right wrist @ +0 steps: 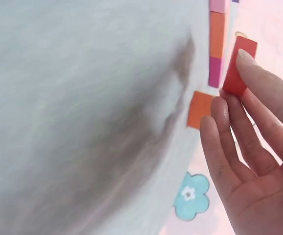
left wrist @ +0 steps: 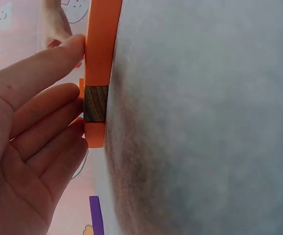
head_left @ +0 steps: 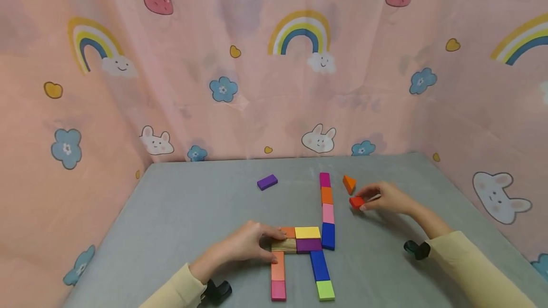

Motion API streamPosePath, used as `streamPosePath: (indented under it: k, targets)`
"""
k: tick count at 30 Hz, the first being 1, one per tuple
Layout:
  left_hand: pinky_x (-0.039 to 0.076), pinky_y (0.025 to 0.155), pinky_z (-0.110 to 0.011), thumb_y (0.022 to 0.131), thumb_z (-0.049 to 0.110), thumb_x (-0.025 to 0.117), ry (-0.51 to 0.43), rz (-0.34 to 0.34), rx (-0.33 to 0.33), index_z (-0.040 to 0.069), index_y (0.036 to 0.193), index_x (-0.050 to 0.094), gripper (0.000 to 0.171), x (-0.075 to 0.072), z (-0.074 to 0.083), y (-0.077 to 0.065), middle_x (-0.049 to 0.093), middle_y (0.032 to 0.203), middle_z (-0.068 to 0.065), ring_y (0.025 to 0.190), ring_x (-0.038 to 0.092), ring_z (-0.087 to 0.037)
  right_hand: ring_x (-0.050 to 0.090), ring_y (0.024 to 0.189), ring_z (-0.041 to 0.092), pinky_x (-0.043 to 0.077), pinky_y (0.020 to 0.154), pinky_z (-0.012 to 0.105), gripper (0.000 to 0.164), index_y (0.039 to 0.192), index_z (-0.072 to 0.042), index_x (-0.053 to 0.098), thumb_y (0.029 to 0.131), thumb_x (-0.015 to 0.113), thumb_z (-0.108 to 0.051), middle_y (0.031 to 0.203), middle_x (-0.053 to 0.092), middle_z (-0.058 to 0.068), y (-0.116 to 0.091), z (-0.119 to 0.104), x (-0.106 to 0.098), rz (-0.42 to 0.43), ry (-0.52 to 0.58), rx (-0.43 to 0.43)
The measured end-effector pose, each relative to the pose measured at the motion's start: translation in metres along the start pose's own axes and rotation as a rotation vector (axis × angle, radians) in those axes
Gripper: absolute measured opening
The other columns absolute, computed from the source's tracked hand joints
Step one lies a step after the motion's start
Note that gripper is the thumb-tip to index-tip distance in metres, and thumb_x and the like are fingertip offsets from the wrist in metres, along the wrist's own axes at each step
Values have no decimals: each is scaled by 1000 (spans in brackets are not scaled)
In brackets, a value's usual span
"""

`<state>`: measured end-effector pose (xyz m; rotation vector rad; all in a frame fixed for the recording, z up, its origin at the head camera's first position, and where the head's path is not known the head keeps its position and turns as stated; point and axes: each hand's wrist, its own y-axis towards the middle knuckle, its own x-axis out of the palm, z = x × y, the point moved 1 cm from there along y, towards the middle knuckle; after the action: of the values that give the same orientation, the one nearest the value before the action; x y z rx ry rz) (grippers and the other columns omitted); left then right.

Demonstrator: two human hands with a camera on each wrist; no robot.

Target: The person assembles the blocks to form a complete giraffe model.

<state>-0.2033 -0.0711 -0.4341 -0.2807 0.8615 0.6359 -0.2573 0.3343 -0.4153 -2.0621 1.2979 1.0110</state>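
My right hand [head_left: 387,197] pinches a small red block [head_left: 355,202] over the right side of the table. In the right wrist view the thumb lies along one face of it. An orange triangular block [head_left: 349,184] rests just beyond that hand. My left hand [head_left: 246,244] touches the left end of a flat block figure, fingers fairly straight. Its fingertips rest by an orange block [head_left: 288,232] and a bare wood block [head_left: 284,246], the thumb on a peach block [head_left: 278,265]. Yellow [head_left: 307,233] and purple [head_left: 308,245] blocks adjoin these.
A column of magenta [head_left: 325,179], orange [head_left: 327,196], pink [head_left: 327,213] and blue [head_left: 328,236] blocks runs toward the back. Another blue block [head_left: 319,265] and a lime block [head_left: 326,291] extend forward. One purple block [head_left: 267,182] lies alone on the grey table [head_left: 192,203]. A pink curtain hangs behind.
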Motion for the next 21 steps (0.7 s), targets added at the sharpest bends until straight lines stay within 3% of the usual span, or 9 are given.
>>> streamPosePath:
  k: [6, 10, 21]
  targets:
    - [46, 98, -27, 76, 31, 80, 0, -7, -13, 23, 120, 67, 46, -1, 1, 0, 65, 118, 13, 120, 54, -4, 61, 98, 27, 54, 83, 41, 40, 111, -5, 67, 81, 75, -30, 106, 68, 12, 26, -9, -1, 60, -20, 44]
    - [46, 98, -28, 77, 31, 79, 4, -8, -5, 24, 121, 67, 46, -1, -1, -1, 64, 119, 13, 121, 54, -5, 61, 97, 28, 53, 83, 42, 41, 112, -2, 66, 81, 75, -27, 106, 67, 14, 46, -9, -4, 86, -21, 55]
    - [47, 98, -28, 77, 32, 78, 23, 1, 16, 24, 121, 67, 46, 2, -1, 0, 65, 119, 13, 120, 54, -5, 58, 106, 34, 53, 86, 43, 44, 117, -3, 63, 84, 73, -29, 114, 64, 18, 87, -6, -4, 110, -23, 187]
